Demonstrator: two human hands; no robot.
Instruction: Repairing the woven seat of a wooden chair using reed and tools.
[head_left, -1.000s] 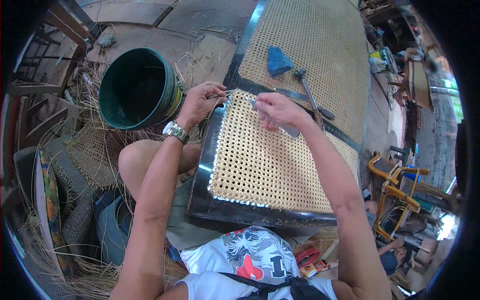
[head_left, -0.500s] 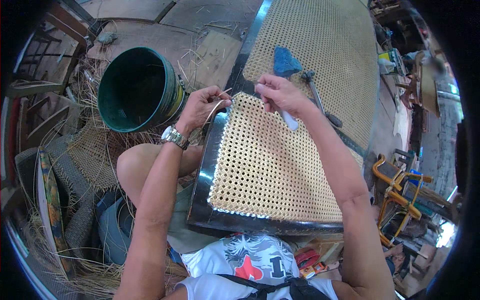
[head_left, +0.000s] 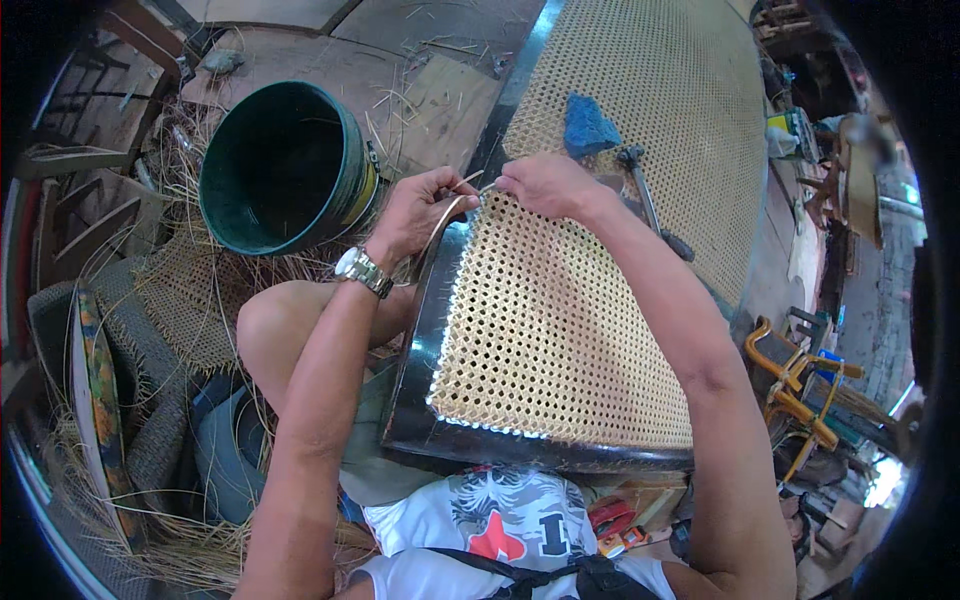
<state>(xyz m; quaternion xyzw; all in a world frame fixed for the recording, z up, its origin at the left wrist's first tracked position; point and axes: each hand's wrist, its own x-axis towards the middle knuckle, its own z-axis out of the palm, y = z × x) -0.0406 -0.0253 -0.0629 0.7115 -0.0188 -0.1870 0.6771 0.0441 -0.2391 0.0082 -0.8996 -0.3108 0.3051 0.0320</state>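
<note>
A panel of woven cane webbing [head_left: 560, 330] lies in a dark wooden frame [head_left: 412, 400] in front of me. At its far left corner my left hand [head_left: 420, 212] pinches a thin cane strip [head_left: 446, 222], which curves down along the frame's edge. My right hand [head_left: 548, 185] is closed at the same corner, its fingertips beside the left ones. Whatever its fingers hold is hidden beneath the hand. Just beyond it, a blue cloth [head_left: 588, 127] and a hammer [head_left: 648, 195] rest on the far cane panel [head_left: 640, 70].
A dark green bucket [head_left: 345, 190] stands left of the frame, among loose cane strands and wooden boards. Scraps of old webbing [head_left: 190, 290] and a blue-grey container [head_left: 228, 445] lie at the left. Orange clamps [head_left: 795, 385] sit at the right.
My right hand has moved left and down to the corner beside my left hand. The white handle that stuck out below it is out of sight. The view has shifted slightly.
</note>
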